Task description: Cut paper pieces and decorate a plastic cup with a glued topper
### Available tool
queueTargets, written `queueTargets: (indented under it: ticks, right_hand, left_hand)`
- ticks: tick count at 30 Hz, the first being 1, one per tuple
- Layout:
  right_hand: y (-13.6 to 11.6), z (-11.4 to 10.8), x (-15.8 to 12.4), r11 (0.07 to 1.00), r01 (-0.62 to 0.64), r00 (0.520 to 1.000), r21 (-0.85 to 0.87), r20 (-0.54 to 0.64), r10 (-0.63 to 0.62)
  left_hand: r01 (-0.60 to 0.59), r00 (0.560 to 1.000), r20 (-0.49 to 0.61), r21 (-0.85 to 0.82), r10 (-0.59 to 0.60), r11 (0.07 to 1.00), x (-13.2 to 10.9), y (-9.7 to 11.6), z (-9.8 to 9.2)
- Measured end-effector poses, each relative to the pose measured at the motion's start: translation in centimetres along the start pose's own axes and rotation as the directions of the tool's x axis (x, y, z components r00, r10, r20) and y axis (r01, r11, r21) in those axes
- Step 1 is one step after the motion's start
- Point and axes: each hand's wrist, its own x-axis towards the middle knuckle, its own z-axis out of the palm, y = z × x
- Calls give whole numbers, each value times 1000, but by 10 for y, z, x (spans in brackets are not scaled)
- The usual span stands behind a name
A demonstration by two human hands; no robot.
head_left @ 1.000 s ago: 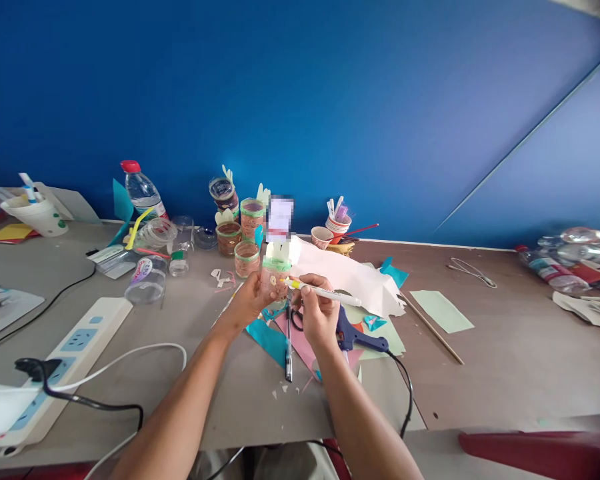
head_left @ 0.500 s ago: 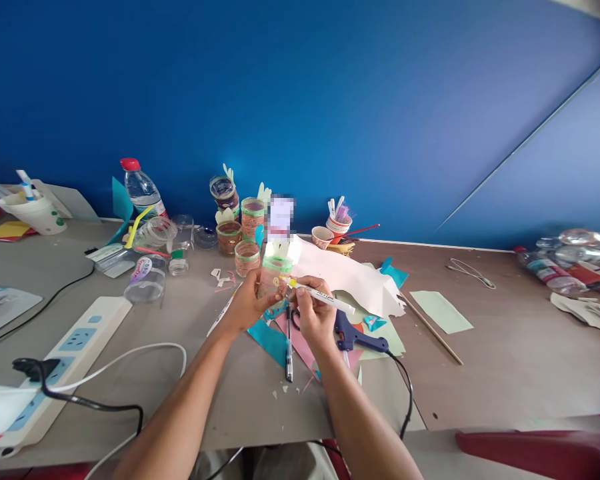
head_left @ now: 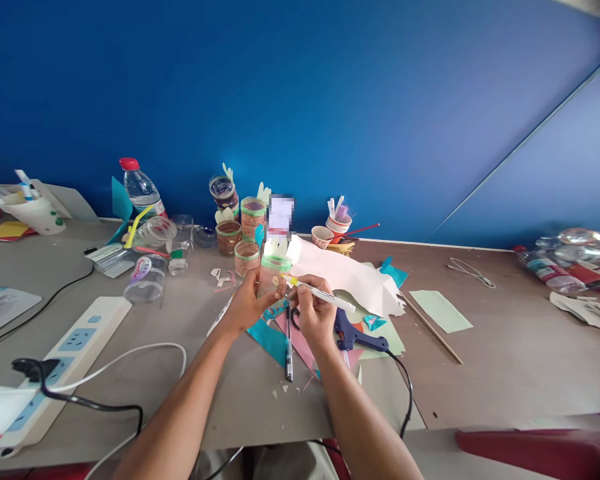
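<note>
My left hand (head_left: pixel 244 306) is wrapped round a small clear plastic cup (head_left: pixel 271 275) with a green band and pale paper ears on top, held just above the table. My right hand (head_left: pixel 314 312) pinches a white marker with a yellow tip (head_left: pixel 320 292), its tip touching the cup's side. Under my hands lie teal and pink paper pieces (head_left: pixel 273 337), a dark pen (head_left: pixel 289 350) and scissors.
A blue glue gun (head_left: pixel 357 333) with its cable lies right of my hand, beside a large white sheet (head_left: pixel 350 273). Several decorated cups (head_left: pixel 240 233) and a water bottle (head_left: pixel 140 190) stand behind. A power strip (head_left: pixel 65 353) with cables lies left; a wooden stick (head_left: pixel 433 328) right.
Both hands, with cup and marker, have risen slightly and shifted a little; the marker tip stays on the cup. Nothing else has moved.
</note>
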Motion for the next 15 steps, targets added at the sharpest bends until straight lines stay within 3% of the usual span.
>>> queueTargets:
  ticks: [5,15]
  right_hand:
    - [2,-2,2,1000,-9,999,16,-37,10]
    - [4,-2,5,993,-65,993,101,-89,74]
  left_hand:
    - [24,1000,-8,-2,-24,1000,1,-3,-1]
    - [17,1000,16,-162,-15,987,4,-11,0]
